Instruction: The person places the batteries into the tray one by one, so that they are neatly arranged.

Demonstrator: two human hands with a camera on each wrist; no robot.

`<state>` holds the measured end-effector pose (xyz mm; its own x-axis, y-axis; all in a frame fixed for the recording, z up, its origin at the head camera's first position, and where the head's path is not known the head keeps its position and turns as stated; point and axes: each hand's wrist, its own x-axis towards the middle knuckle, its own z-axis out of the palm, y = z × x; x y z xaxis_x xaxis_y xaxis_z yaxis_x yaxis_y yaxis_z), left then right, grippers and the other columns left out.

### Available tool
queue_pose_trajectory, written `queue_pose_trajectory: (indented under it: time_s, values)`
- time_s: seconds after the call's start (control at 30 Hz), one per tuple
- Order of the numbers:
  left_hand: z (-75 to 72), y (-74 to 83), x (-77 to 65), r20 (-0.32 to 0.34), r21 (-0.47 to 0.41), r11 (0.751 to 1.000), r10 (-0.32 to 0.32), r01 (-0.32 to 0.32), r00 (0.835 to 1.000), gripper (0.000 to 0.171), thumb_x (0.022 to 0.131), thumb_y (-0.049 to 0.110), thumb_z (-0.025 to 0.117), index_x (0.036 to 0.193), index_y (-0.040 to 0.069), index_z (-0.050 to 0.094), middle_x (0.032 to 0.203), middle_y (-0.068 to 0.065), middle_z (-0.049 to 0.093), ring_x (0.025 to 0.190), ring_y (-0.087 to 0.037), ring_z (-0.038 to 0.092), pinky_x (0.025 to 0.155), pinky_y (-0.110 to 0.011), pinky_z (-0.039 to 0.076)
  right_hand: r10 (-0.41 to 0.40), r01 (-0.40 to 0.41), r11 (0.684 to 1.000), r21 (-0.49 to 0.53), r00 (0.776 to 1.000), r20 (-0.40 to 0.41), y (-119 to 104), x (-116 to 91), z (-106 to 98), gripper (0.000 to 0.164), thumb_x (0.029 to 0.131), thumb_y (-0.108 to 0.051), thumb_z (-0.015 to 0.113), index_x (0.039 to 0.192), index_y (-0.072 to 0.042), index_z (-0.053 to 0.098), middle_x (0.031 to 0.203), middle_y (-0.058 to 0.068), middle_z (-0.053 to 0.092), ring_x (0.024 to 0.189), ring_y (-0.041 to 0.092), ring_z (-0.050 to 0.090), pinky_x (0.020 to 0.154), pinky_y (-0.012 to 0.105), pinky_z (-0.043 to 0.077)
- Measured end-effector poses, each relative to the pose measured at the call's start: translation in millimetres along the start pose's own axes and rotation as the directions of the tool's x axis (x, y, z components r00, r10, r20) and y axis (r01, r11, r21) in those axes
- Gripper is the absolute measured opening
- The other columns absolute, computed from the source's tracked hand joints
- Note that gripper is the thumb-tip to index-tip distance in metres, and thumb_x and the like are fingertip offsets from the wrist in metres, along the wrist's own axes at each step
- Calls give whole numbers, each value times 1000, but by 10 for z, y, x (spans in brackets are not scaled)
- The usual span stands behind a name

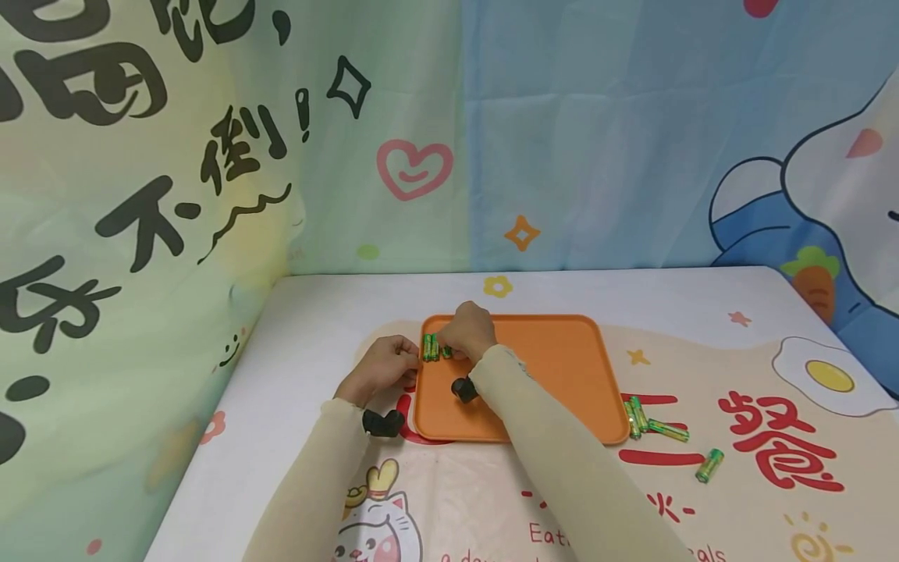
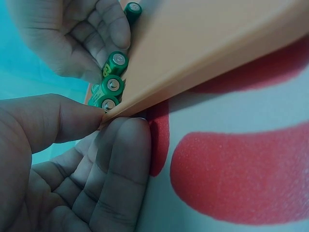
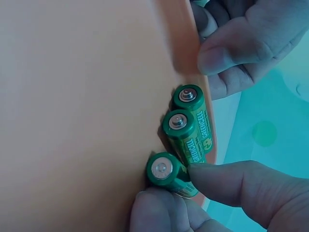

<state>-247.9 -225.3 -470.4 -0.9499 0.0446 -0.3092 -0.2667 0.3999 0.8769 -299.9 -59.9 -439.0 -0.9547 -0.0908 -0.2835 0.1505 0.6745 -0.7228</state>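
My left hand [image 1: 385, 365] pinches the left rim of the orange tray [image 1: 548, 375] between thumb and fingers. Two green batteries [image 3: 190, 121] lie side by side along that rim, metal ends facing the same way. Beside them, my right hand [image 1: 469, 332] pinches a third battery [image 3: 163, 166] with thumb and fingertip, its lower end close to the tray floor. In the left wrist view another battery [image 2: 133, 13] shows past the right hand's fingers, partly hidden by them.
To the right of the tray several loose green batteries [image 1: 669, 430] lie on the printed tablecloth [image 1: 758, 375], with one battery [image 1: 710, 466] apart from the others. A patterned curtain [image 1: 597, 156] hangs behind the table.
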Motion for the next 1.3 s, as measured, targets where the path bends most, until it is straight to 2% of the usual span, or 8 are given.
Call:
queue_pose_trajectory:
  time_s: [0.17, 0.3, 0.53, 0.67, 0.83, 1.03, 1.3]
  values:
    - [2, 10, -15, -4, 8, 1000, 3, -3, 1000, 12, 97, 5, 61, 106, -3, 63, 87, -11, 66, 68, -15, 65, 65, -27, 60, 9, -9, 1000, 26, 1000, 8, 1, -4, -4, 42, 86, -2, 71, 59, -15, 41, 49, 0, 38, 45, 19, 51, 43, 26, 38]
    - [3, 11, -19, -7, 11, 1000, 7, -7, 1000, 13, 97, 4, 61, 107, -4, 63, 88, -11, 67, 69, -15, 65, 65, -28, 60, 4, -4, 1000, 28, 1000, 11, 6, -2, -1, 44, 87, -3, 71, 58, -15, 41, 49, 0, 39, 45, 19, 52, 43, 26, 39]
    - [5, 13, -15, -7, 11, 1000, 4, -4, 1000, 14, 97, 4, 61, 107, -4, 64, 89, -12, 68, 70, -15, 65, 66, -29, 61, -13, 13, 1000, -7, 1000, 12, 16, -9, -9, 34, 86, -6, 71, 60, -11, 51, 49, 2, 47, 44, 18, 54, 42, 25, 41]
    - [7, 19, -20, -4, 10, 1000, 6, -6, 1000, 14, 97, 4, 61, 108, -4, 64, 88, -12, 67, 70, -16, 65, 66, -29, 61, -18, 18, 1000, 6, 1000, 4, 22, -12, -16, 39, 87, -5, 72, 59, -13, 46, 50, 1, 44, 45, 19, 55, 42, 25, 43]
    - [-1, 21, -20, -4, 20, 1000, 4, -4, 1000, 14, 97, 5, 61, 108, -4, 64, 89, -11, 67, 70, -16, 65, 66, -28, 61, -19, 19, 999, 33, 1000, 1, 21, -13, -24, 47, 85, -3, 70, 56, -17, 37, 48, 0, 37, 44, 19, 52, 42, 26, 40]
    - [-7, 17, -7, -5, 18, 1000, 7, -7, 1000, 15, 97, 5, 61, 108, -4, 64, 89, -12, 67, 70, -16, 65, 65, -28, 61, -21, 21, 1000, 17, 1000, 2, 12, -10, -36, 46, 85, -4, 71, 55, -17, 38, 47, 1, 39, 46, 21, 56, 42, 26, 40]
    - [-1, 6, -5, -5, 18, 1000, 0, 0, 1000, 14, 97, 6, 60, 108, -3, 64, 89, -12, 67, 71, -17, 65, 66, -27, 60, -9, 9, 999, 38, 1000, -2, 21, -10, -42, 50, 88, -6, 73, 55, -17, 38, 47, -1, 36, 46, 20, 54, 43, 26, 40]
